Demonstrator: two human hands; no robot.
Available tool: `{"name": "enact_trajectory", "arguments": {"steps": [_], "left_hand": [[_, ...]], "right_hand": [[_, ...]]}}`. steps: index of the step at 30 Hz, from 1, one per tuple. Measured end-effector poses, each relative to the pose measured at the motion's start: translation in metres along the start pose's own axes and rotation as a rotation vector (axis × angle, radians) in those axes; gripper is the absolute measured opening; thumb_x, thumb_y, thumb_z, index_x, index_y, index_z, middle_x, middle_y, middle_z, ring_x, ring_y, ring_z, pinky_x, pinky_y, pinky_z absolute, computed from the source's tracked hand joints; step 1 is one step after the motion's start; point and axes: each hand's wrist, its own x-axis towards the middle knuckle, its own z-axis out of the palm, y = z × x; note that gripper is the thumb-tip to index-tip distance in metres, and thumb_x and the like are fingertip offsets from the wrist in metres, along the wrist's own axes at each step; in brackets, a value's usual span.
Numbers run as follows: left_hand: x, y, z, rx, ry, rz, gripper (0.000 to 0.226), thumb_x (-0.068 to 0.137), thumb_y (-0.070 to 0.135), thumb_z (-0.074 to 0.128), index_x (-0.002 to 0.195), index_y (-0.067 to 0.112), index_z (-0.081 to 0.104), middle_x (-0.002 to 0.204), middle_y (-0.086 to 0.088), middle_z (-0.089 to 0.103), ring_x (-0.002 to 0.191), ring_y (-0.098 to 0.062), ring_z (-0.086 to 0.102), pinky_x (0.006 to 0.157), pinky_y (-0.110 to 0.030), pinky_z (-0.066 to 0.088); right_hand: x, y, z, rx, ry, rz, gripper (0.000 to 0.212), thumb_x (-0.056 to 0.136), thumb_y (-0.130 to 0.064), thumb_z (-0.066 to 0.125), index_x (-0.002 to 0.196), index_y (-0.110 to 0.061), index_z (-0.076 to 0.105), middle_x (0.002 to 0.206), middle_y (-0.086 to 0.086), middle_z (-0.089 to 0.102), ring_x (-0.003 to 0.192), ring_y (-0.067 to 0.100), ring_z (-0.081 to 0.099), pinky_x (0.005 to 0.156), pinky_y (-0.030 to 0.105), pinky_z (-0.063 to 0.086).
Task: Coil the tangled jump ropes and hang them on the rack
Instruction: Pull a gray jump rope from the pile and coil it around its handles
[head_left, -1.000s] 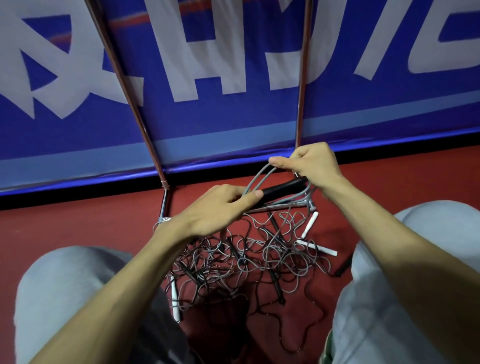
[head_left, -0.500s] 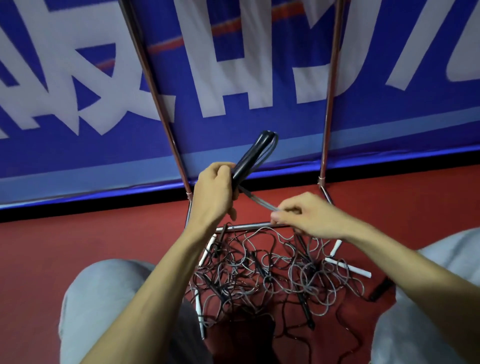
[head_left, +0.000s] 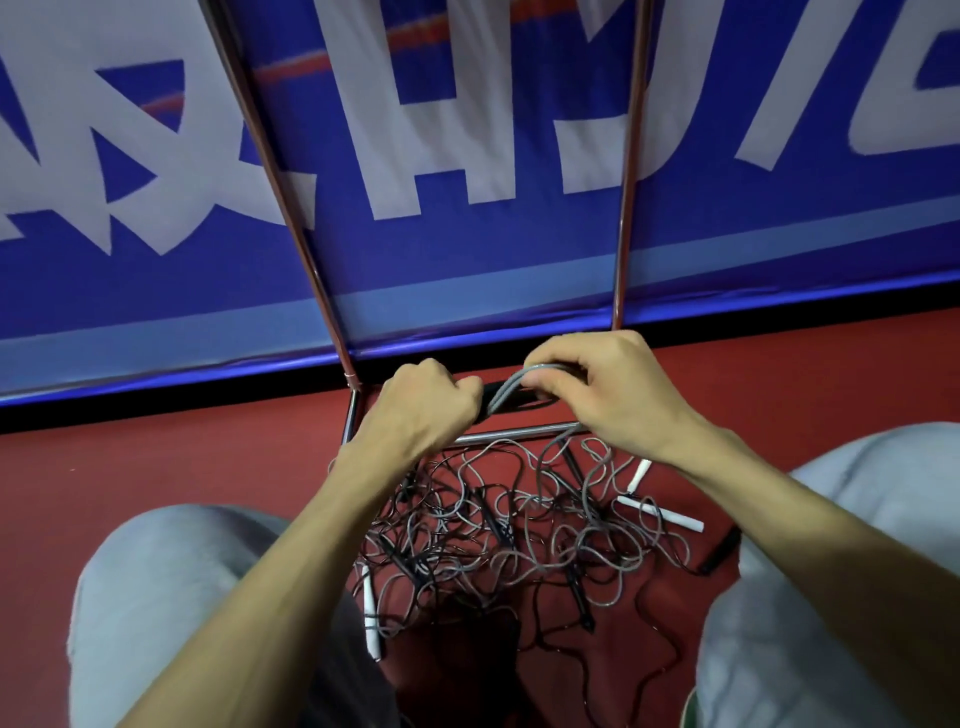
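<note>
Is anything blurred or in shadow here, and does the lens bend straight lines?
Head view: the left hand, the right hand and the coiled rope are fairly sharp; the banner letters look soft. Head view: the banner's lower edge bows, wide-angle distortion. Head view: dark shadow between the knees hides part of the tangle.

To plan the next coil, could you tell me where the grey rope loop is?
Head view, centre: the grey rope loop is held between the left hand and right hand, just above the rack's bottom bar.
</note>
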Motion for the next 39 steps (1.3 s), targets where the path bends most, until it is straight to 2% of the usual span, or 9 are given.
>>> {"name": "enact_trajectory", "arguments": {"steps": [7, 12, 15, 20, 23, 26, 29, 34, 39], "left_hand": [[-0.017, 0.02, 0.007, 0.051, -0.234, 0.199, 0.035, 0.101, 0.03, 0.024, 0.089, 0.01, 0.049, 0.061, -0.007, 0.039, 0.058, -0.022, 0.038, 0.059, -0.036, 0.021], [-0.023, 0.024, 0.003, -0.099, -0.185, 0.179, 0.044, 0.105, 0.031, 0.026, 0.063, 0.016, 0.024, 0.062, -0.019, 0.039, 0.074, -0.043, 0.044, 0.066, -0.038, 0.028], [-0.023, 0.019, 0.011, -0.155, -0.096, 0.226, 0.057, 0.101, 0.049, 0.026, 0.063, 0.008, 0.04, 0.06, -0.009, 0.048, 0.066, -0.032, 0.045, 0.065, -0.038, 0.034], [-0.02, 0.012, 0.016, -0.142, -0.078, 0.379, 0.056, 0.081, 0.078, 0.034, 0.106, 0.033, 0.054, 0.099, 0.008, 0.063, 0.09, -0.014, 0.059, 0.08, -0.033, 0.046], [-0.019, 0.007, 0.02, 0.005, -0.114, 0.487, 0.052, 0.082, 0.056, 0.061, 0.123, 0.027, 0.047, 0.116, 0.004, 0.059, 0.098, -0.016, 0.06, 0.086, -0.036, 0.049], [-0.02, 0.01, 0.017, -0.062, -0.149, 0.525, 0.039, 0.088, 0.033, 0.062, 0.122, 0.022, 0.047, 0.095, 0.003, 0.064, 0.074, -0.01, 0.057, 0.07, -0.032, 0.047], [-0.018, 0.009, 0.012, -0.245, -0.2, 0.534, 0.034, 0.088, 0.028, 0.058, 0.121, 0.024, 0.047, 0.064, -0.005, 0.056, 0.049, -0.011, 0.038, 0.051, -0.029, 0.035], [-0.017, 0.01, -0.003, -0.827, -0.198, 0.411, 0.036, 0.096, 0.013, 0.048, 0.129, 0.025, 0.041, 0.068, -0.006, 0.054, 0.05, -0.015, 0.04, 0.044, -0.022, 0.033], [-0.015, 0.018, -0.008, -1.072, -0.136, 0.285, 0.045, 0.1, 0.002, 0.031, 0.138, 0.024, 0.042, 0.064, -0.012, 0.048, 0.042, -0.013, 0.029, 0.042, -0.017, 0.025]], "right_hand": [[0.001, 0.022, 0.0, -0.103, 0.084, 0.181, 0.014, 0.082, -0.029, 0.07, 0.08, -0.015, 0.073, 0.073, 0.001, 0.067, 0.07, 0.017, 0.055, 0.072, 0.033, 0.043], [0.0, 0.026, 0.007, 0.206, -0.192, 0.58, 0.032, 0.091, -0.038, 0.06, 0.076, -0.011, 0.055, 0.055, 0.0, 0.061, 0.056, 0.023, 0.065, 0.048, 0.025, 0.043], [0.002, 0.028, 0.003, 0.28, -0.196, 0.653, 0.033, 0.091, -0.04, 0.06, 0.071, -0.014, 0.052, 0.045, 0.007, 0.06, 0.043, 0.03, 0.063, 0.037, 0.021, 0.038], [0.004, 0.034, -0.005, 0.288, -0.078, 0.723, 0.038, 0.087, -0.042, 0.065, 0.075, -0.006, 0.06, 0.058, 0.021, 0.063, 0.047, 0.031, 0.061, 0.037, 0.022, 0.037], [0.002, 0.035, -0.007, 0.341, -0.054, 0.768, 0.048, 0.081, -0.041, 0.072, 0.079, 0.005, 0.059, 0.063, 0.018, 0.059, 0.039, 0.027, 0.057, 0.036, 0.024, 0.035], [0.002, 0.031, -0.013, 0.404, -0.055, 0.788, 0.036, 0.082, -0.034, 0.073, 0.067, -0.007, 0.056, 0.056, 0.01, 0.057, 0.036, 0.023, 0.054, 0.035, 0.022, 0.033], [0.006, 0.026, -0.024, 0.571, -0.128, 0.87, 0.031, 0.083, -0.039, 0.069, 0.071, -0.012, 0.061, 0.048, 0.002, 0.056, 0.039, 0.017, 0.049, 0.038, 0.021, 0.031], [0.012, 0.033, -0.031, 1.076, -0.095, 0.971, 0.054, 0.092, -0.059, 0.041, 0.07, -0.012, 0.057, 0.059, 0.005, 0.053, 0.034, 0.01, 0.025, 0.043, 0.019, 0.011], [0.008, 0.015, -0.018, 0.769, -0.258, 0.719, 0.027, 0.097, -0.03, 0.05, 0.092, -0.005, 0.061, 0.066, 0.005, 0.057, 0.036, 0.006, 0.032, 0.036, 0.016, 0.015]]}}
